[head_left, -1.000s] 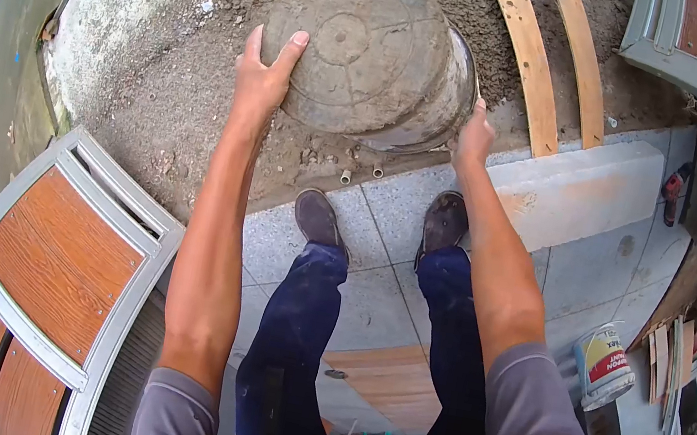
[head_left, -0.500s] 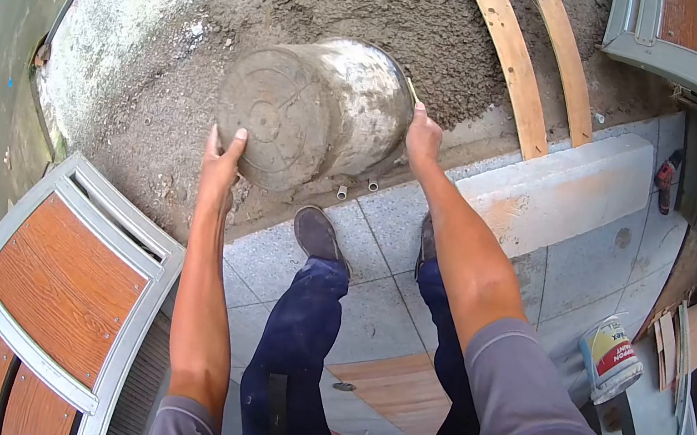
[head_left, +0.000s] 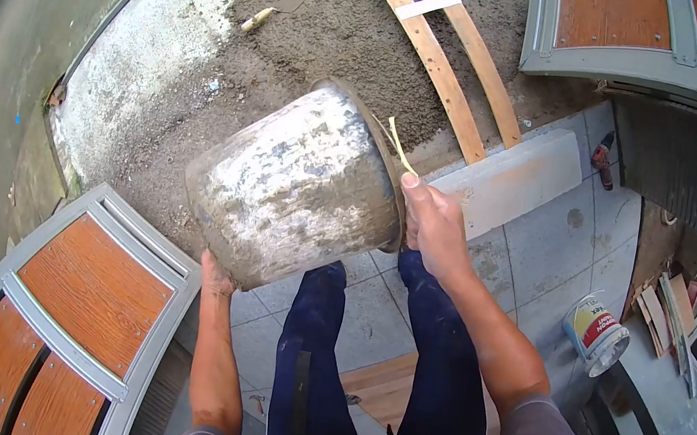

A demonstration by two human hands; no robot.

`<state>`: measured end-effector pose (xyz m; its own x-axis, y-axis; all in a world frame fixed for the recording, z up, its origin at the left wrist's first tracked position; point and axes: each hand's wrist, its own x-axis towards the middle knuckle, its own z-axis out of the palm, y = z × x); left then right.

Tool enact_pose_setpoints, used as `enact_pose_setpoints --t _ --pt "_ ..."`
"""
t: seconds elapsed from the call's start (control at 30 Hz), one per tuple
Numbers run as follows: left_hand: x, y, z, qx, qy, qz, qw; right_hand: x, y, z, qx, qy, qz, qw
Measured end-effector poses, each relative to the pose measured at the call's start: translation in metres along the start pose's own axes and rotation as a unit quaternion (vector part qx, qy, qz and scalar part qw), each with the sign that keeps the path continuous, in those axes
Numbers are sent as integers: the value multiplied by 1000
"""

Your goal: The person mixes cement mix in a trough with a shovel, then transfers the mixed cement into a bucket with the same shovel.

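A large bucket point(head_left: 298, 186), crusted with grey cement, lies on its side in the air above the gravel edge, its base toward the left and its rim toward the right. At the base's lower edge my left hand point(head_left: 216, 274) supports it, fingers mostly hidden under it. My right hand point(head_left: 435, 223) is closed on the rim at the right, beside a thin pale handle strip point(head_left: 399, 145). The bucket's inside is out of view. Behind it spreads wet grey concrete point(head_left: 343, 32), with a trowel point(head_left: 259, 19) lying on it.
Two curved wooden strips point(head_left: 434, 61) cross the concrete toward a pale slab point(head_left: 511, 185). Brown panelled gates point(head_left: 97, 286) stand at lower left and upper right. A paint bucket point(head_left: 596, 335), a red drill point(head_left: 603, 159) and wood scraps point(head_left: 656, 310) are at the right.
The bucket has been lifted toward me and turned, so its side shows instead of its base. Both hands have come nearer with it, and the camera view has shifted.
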<state>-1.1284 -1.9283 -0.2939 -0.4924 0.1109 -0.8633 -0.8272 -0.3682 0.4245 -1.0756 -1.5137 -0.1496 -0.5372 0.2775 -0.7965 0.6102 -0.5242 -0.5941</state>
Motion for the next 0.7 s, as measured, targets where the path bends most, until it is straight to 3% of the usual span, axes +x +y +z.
enact_pose_setpoints --t 0.07,0.1,0.13,0.2,0.3,0.37,0.47,0.5,0.53,0.6,0.7 --pt "-20 -26 -1 -87 -110 -124 982 -87 -46 -5 -41 -6 -16 999" --pt "-5 -67 -17 7 -75 -134 988 -135 -68 -15 -62 24 -34 997" --pt "-28 -68 -5 117 -79 -157 978 -212 -94 -20 -78 58 -59 994" --pt "-76 -50 40 339 -131 -214 907 -288 -113 -44 -96 130 -89 983" --pt "-103 -9 18 646 -98 -63 754 -370 -108 -85 -80 167 -78 979" --pt "-156 35 16 636 -69 -46 767 -400 -62 -101 -49 155 -30 986" --pt "-209 99 -35 611 -27 -72 788 -425 4 -117 -78 241 -60 966" --pt "-229 115 -46 614 25 -85 784 -432 19 -129 -67 277 -63 956" --pt "-255 130 -64 617 82 -103 776 -439 38 -146 -70 312 -66 945" --pt "-270 154 -124 602 106 -124 781 -452 82 -193 -69 386 -75 917" --pt "-308 154 -148 579 146 -115 794 -483 155 -274 -6 481 -45 875"
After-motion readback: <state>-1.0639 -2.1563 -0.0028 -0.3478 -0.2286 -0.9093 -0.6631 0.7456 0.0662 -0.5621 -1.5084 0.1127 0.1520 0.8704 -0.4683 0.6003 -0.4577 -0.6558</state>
